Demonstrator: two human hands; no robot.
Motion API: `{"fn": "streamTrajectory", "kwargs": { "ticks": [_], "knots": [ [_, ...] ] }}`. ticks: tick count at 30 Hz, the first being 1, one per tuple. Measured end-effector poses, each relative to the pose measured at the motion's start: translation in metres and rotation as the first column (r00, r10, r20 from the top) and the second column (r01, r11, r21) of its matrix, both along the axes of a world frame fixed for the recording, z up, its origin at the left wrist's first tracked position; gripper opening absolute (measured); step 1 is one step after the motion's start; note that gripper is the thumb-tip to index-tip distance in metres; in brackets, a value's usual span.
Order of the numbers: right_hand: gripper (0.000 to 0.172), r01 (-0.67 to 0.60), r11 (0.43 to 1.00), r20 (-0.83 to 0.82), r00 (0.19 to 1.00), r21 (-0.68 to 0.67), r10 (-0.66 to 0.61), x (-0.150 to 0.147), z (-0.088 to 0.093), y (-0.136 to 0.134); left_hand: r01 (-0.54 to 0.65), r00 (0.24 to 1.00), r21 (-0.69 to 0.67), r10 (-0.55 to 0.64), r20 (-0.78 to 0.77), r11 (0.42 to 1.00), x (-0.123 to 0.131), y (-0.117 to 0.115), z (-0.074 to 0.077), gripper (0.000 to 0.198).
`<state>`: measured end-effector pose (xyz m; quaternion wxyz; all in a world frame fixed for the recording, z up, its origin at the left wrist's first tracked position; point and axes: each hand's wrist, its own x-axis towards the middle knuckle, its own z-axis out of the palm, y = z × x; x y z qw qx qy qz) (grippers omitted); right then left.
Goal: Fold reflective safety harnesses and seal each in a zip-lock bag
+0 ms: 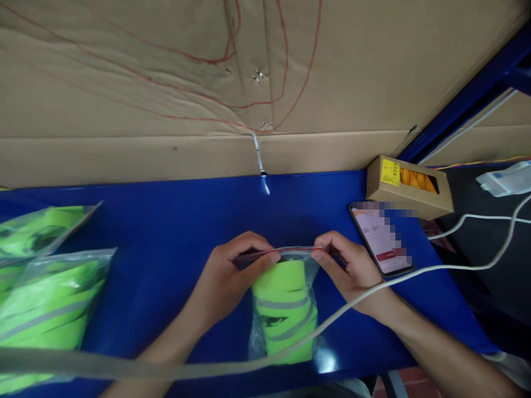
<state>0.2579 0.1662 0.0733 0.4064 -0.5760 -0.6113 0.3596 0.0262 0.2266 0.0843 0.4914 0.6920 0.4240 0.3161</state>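
Note:
A clear zip bag (254, 331) lies on the blue table in front of me. Inside it is a folded neon-yellow strap or garment (284, 307) with grey reflective stripes. The bag's top edge has a red line along it. My left hand (240, 260) pinches that edge between thumb and fingers at its left part. At the right end, my right hand (342, 260) pinches the same edge, thumb toward me. A white cable (332, 320) crosses the view in front of the bag's lower part and my right wrist.
Several filled clear bags (50, 309) with similar neon-yellow contents lie at the left. A phone (381, 237) showing a timer rests right of my right hand, by a cardboard box (409, 185) with orange contents. A cardboard wall (124, 110) with red cords stands behind the blue table (166, 221).

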Motion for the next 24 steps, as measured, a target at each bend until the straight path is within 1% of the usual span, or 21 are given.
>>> {"fn": "streamTrajectory", "kwargs": {
  "ticks": [2, 4, 6, 8, 12, 14, 17, 21, 24],
  "knots": [
    [0.011, -0.045, 0.999, -0.033, 0.998, -0.026, 0.044, 0.0, 0.002, 0.001, 0.002, 1.0, 0.012, -0.002, 0.01, 1.0, 0.0, -0.001, 0.0, 0.017],
    [0.015, -0.09, 0.993, -0.065, 0.994, -0.07, 0.085, 0.0, 0.003, 0.002, 0.005, 1.0, 0.025, -0.006, 0.022, 1.0, 0.001, -0.002, 0.001, 0.016],
    [0.018, -0.109, 0.99, -0.076, 0.992, -0.093, 0.102, -0.001, 0.005, 0.001, 0.015, 0.999, 0.021, -0.015, 0.028, 1.0, 0.002, -0.003, 0.001, 0.015],
    [0.021, -0.092, 0.992, -0.071, 0.994, -0.082, 0.086, -0.003, 0.005, -0.001, 0.022, 0.999, 0.005, -0.023, 0.028, 1.0, 0.004, -0.004, 0.001, 0.015],
    [0.02, -0.032, 0.999, -0.053, 0.998, -0.037, 0.03, -0.004, 0.004, -0.002, 0.012, 0.999, 0.002, -0.013, 0.041, 1.0, 0.006, -0.005, 0.0, 0.016],
    [0.019, -0.055, 0.998, -0.068, 0.996, -0.04, 0.052, -0.001, 0.003, 0.0, 0.005, 0.999, 0.011, -0.005, 0.046, 1.0, 0.006, -0.004, 0.0, 0.016],
    [0.02, -0.105, 0.991, -0.119, 0.988, -0.083, 0.095, 0.005, 0.003, 0.003, -0.008, 0.999, 0.022, 0.007, 0.045, 1.0, 0.004, -0.003, 0.0, 0.015],
    [0.022, -0.057, 0.994, -0.138, 0.99, -0.093, 0.044, 0.01, 0.004, 0.005, 0.011, 0.999, -0.024, -0.011, 0.04, 1.0, 0.001, 0.0, 0.002, 0.017],
    [0.02, -0.056, 0.995, -0.134, 0.99, -0.08, 0.045, 0.008, 0.004, 0.006, 0.032, 0.999, -0.059, -0.031, 0.028, 0.998, 0.001, 0.001, 0.003, 0.018]
  ]
}}
